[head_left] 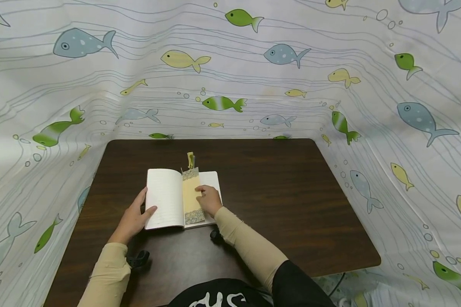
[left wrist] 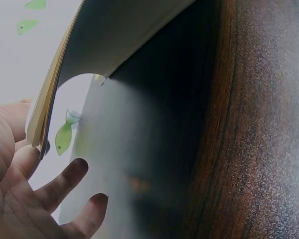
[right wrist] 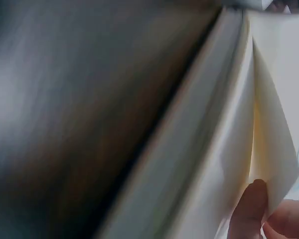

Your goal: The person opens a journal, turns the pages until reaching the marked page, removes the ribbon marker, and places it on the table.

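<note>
While the left hand (head_left: 132, 218) is gripping an open notebook (head_left: 163, 200) by its left edge, lower fingers (left wrist: 65, 184) spread, the right hand (head_left: 210, 200) is pinching a yellow bookmark (head_left: 191, 194) between nearly closed fingers over the right-hand page

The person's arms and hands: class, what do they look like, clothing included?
The left hand and right hand are ungloved. Beige sleeves cover both forearms; a black sleeve shows higher on the right arm. A small black device sits by each wrist.

Notebook (right wrist: 177, 149) partly blurry, right-wrist view
</note>
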The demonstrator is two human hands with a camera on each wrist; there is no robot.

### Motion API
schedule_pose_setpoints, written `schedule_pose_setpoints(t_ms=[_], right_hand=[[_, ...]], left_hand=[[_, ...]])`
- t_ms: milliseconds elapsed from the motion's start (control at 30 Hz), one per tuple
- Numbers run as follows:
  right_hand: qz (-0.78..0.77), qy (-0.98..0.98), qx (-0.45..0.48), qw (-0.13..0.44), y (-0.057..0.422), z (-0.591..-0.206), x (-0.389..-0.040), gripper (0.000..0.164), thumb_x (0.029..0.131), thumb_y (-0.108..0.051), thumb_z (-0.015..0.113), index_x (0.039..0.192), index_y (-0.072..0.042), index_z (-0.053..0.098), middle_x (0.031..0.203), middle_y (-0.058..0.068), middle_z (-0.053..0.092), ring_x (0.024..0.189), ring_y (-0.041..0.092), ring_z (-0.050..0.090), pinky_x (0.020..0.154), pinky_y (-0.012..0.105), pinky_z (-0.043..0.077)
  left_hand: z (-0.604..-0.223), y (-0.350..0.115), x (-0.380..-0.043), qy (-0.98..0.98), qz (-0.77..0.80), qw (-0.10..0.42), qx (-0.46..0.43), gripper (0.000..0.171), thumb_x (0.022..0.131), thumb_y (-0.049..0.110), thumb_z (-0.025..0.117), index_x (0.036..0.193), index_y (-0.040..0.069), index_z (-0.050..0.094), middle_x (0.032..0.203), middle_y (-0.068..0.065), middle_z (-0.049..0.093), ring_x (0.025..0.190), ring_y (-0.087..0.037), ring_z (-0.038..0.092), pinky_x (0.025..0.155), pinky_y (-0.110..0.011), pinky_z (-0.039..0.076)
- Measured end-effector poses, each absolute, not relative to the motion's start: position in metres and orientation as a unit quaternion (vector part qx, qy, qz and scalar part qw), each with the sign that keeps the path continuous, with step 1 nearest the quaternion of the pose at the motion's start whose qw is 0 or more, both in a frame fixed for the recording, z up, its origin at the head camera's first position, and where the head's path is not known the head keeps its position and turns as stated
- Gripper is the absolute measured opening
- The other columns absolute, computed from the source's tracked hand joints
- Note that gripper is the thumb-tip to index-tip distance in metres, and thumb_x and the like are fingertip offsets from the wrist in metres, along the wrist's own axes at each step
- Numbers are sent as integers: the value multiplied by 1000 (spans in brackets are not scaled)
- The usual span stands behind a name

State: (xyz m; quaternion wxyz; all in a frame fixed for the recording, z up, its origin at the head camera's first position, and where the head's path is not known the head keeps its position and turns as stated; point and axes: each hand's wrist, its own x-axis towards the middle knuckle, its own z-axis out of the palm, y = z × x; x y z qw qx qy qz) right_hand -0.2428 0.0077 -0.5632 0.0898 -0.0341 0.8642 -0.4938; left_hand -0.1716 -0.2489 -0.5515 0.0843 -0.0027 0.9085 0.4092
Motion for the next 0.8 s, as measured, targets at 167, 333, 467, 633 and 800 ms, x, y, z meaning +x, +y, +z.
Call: schedule_pose_setpoints(t_ms=[167,333,467,633,800], right_hand=[[-521,848,-16,93,41,-560,-260,32,90,1,64,121,-9,67,117,13,64,84,19,62,62,26,49],[-509,857,14,73,122,-563,-286,33,93,2,59,124,-6,65,124,19,62,48,9,42,48,24,38],[-465,880,70,59,200,-559,-299,34,95,-1,55,128,-5,62,140,20,50,56,13,44,52,26,40],[-405,905,124,41,278,-552,-299,38,96,-3,52,134,0,55,144,25,44,108,36,53,78,45,50],[-320,941,108,31,333,-559,-298,45,95,-4,57,137,4,47,142,30,42,131,48,37,103,59,37]], left_hand=[[-552,-254,-168,904,420,87,-10,85,99,43,51,156,13,-3,158,-27,11,141,-51,17,105,-68,22],[-554,-252,-170,899,430,84,-5,84,99,44,50,156,17,-4,159,-24,8,142,-50,16,106,-68,23],[-558,-251,-171,897,435,85,-2,84,99,46,49,156,18,-5,160,-22,7,143,-48,16,107,-66,23],[-557,-253,-169,894,440,81,-1,83,99,46,49,157,18,-3,160,-22,8,143,-48,16,108,-66,22],[-557,-256,-166,893,441,86,0,83,98,47,50,157,20,-3,160,-22,8,143,-48,16,108,-66,22]])
